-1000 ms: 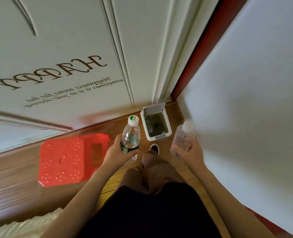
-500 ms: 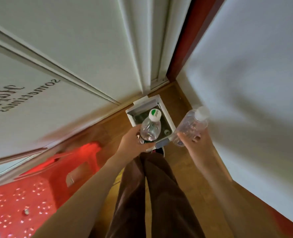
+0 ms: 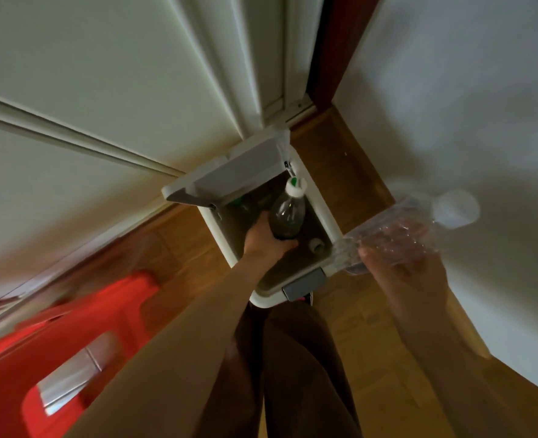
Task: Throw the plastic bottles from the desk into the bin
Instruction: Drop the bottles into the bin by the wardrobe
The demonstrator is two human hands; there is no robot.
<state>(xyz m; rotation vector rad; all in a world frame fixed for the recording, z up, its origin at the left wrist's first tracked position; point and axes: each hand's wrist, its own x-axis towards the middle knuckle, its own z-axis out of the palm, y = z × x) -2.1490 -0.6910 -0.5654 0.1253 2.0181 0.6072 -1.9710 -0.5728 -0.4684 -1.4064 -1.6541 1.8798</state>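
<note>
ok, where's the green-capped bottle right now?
Head view, centre: the green-capped bottle is gripped by the left hand over the open white bin, left of the clear bottle in the right hand.

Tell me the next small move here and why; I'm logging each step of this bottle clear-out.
Probably open the left hand and let its green-capped bottle drop. That bottle already hangs over the mouth of the bin, whose lid is up. The right hand holds the clear bottle off to the bin's side, so it likely goes second.
</note>
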